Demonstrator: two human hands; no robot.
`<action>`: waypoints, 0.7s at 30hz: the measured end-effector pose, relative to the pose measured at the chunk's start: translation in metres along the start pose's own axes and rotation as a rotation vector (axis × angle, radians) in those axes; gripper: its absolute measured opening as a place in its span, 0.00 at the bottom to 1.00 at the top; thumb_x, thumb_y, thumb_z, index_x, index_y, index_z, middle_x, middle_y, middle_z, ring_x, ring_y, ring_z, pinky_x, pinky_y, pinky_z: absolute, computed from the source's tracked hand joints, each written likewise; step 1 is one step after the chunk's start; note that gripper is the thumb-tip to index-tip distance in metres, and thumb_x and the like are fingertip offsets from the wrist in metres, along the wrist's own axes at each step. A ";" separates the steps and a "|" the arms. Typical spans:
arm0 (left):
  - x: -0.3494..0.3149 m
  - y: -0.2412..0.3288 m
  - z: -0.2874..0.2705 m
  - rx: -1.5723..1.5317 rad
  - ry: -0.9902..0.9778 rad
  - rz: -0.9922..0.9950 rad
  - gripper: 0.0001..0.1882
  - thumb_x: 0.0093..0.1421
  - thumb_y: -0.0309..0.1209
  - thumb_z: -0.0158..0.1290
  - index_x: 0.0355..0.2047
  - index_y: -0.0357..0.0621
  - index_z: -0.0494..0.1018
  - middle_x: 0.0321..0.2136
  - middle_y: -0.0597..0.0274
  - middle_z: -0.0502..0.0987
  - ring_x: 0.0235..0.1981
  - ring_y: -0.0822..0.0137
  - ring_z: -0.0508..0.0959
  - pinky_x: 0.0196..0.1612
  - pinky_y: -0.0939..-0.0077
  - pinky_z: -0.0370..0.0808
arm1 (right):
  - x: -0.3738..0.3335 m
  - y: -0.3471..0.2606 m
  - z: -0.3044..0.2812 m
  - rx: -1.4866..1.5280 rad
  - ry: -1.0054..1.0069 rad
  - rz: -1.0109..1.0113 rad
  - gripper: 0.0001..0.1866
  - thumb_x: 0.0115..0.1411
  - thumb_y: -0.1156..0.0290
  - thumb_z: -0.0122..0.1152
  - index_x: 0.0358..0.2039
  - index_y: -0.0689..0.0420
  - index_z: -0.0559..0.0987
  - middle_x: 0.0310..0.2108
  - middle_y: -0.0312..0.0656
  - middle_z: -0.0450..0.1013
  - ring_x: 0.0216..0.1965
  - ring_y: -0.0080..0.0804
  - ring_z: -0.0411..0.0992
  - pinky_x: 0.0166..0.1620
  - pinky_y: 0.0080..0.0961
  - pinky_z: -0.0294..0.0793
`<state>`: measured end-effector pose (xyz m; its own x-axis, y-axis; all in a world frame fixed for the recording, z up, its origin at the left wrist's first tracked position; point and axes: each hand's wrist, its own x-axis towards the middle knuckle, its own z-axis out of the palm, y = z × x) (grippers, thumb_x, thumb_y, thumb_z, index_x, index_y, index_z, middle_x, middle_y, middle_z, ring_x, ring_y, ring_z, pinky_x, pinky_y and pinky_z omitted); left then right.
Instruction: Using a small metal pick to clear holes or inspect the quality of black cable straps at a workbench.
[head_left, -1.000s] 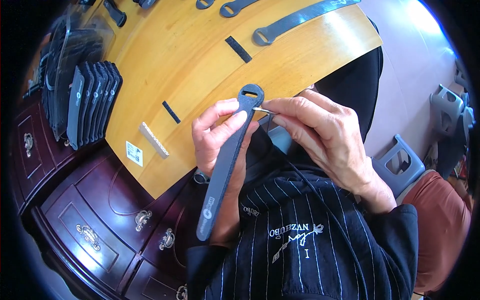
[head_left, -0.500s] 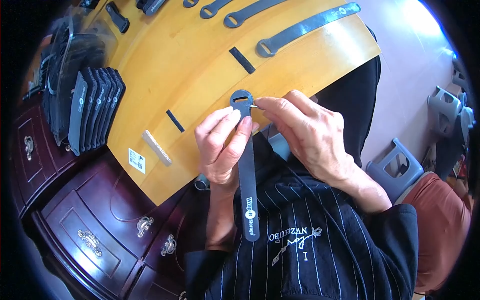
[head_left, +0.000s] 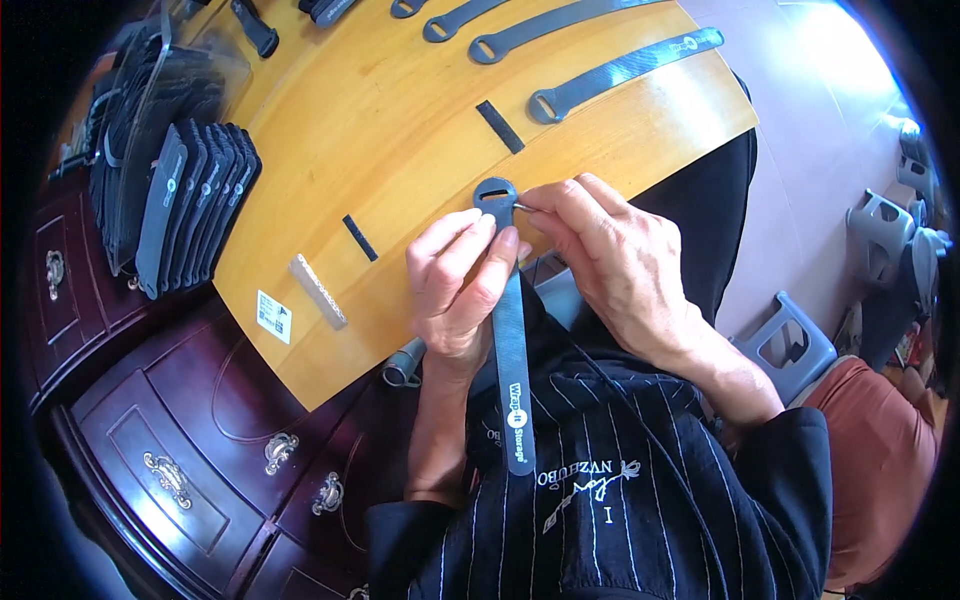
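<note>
A dark grey storage strap point(head_left: 512, 340) with a rounded, slotted head hangs over the table's near edge, its tail against my black striped shirt. My left hand point(head_left: 462, 285) is closed on it, thumb and fingers pinching it just below the slot. Between the thumb and forefinger of my right hand point(head_left: 625, 265) is a slim metal tool point(head_left: 523, 207). Its tip meets the right edge of the strap's head; most of it is hidden by my fingers. Beyond my hands, a short black hook-and-loop strip point(head_left: 500, 127) lies on the wooden table.
Several grey straps, one nearest point(head_left: 630, 75), lie along the far side of the table point(head_left: 330, 130). At left stands a row of folded straps point(head_left: 190, 210). A smaller black strip point(head_left: 360, 238), a pale strip point(head_left: 318, 290) and a white label point(head_left: 273, 317) lie nearer. Grey stools point(head_left: 790, 345) stand right.
The view has shifted slightly, so the table's things sit a little differently in it. Both hands keep their grip, and the metal tool stays at the edge of the strap's head.
</note>
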<state>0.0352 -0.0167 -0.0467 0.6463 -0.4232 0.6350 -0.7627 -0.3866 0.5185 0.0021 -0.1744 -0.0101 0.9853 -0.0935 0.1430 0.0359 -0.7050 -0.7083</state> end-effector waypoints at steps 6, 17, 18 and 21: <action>-0.005 0.025 -0.002 -0.350 -0.186 0.029 0.09 0.45 0.21 0.60 0.30 0.41 0.79 0.37 0.56 0.79 0.44 0.55 0.76 0.45 0.73 0.75 | 0.027 0.020 -0.014 0.061 0.103 0.042 0.07 0.61 0.68 0.55 0.34 0.58 0.74 0.27 0.45 0.75 0.28 0.45 0.75 0.30 0.33 0.72; 0.012 0.022 0.011 -0.384 0.291 -0.097 0.14 0.59 0.20 0.52 0.46 0.40 0.69 0.51 0.45 0.63 0.45 0.56 0.73 0.36 0.74 0.78 | 0.012 -0.014 -0.028 0.652 0.050 0.241 0.09 0.64 0.70 0.54 0.38 0.62 0.76 0.23 0.42 0.71 0.22 0.25 0.67 0.27 0.21 0.67; 0.017 0.021 0.016 -0.237 0.341 -0.061 0.21 0.58 0.23 0.55 0.52 0.41 0.65 0.56 0.44 0.58 0.47 0.55 0.71 0.39 0.73 0.78 | 0.013 -0.016 -0.029 0.590 0.032 0.223 0.08 0.63 0.71 0.54 0.38 0.62 0.76 0.25 0.44 0.72 0.24 0.31 0.71 0.30 0.23 0.70; 0.027 0.021 0.021 -0.332 0.255 -0.202 0.41 0.50 0.37 0.67 0.58 0.41 0.57 0.57 0.45 0.53 0.48 0.56 0.70 0.44 0.70 0.75 | 0.011 -0.017 -0.024 0.504 0.110 0.139 0.07 0.62 0.73 0.54 0.38 0.62 0.75 0.30 0.47 0.75 0.30 0.41 0.76 0.33 0.27 0.73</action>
<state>0.0370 -0.0538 -0.0306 0.7875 -0.1352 0.6013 -0.6160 -0.1402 0.7752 0.0084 -0.1804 0.0204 0.9642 -0.2541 0.0765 0.0087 -0.2577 -0.9662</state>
